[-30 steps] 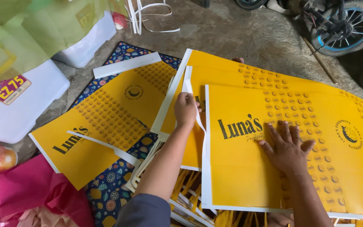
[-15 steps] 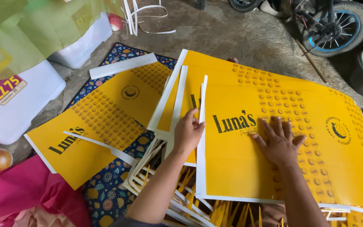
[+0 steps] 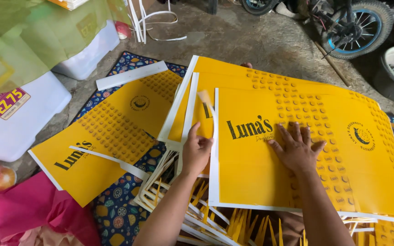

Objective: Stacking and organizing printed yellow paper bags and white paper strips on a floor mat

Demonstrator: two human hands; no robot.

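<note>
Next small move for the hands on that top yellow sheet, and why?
Probably pull the left hand further left to tear the white margin strip clear. It pinches the strip at the top yellow sheet's left edge, with the strip's upper end already lifted, while the right hand lies flat, pinning the sheet.

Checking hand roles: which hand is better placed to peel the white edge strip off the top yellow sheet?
Probably left. The left hand already pinches the white strip at the top yellow sheet's left edge. The right hand lies flat on the sheet, pinning it.

Rough grey concrete floor, patterned mat, bicycle wheel behind, daylight.
</note>
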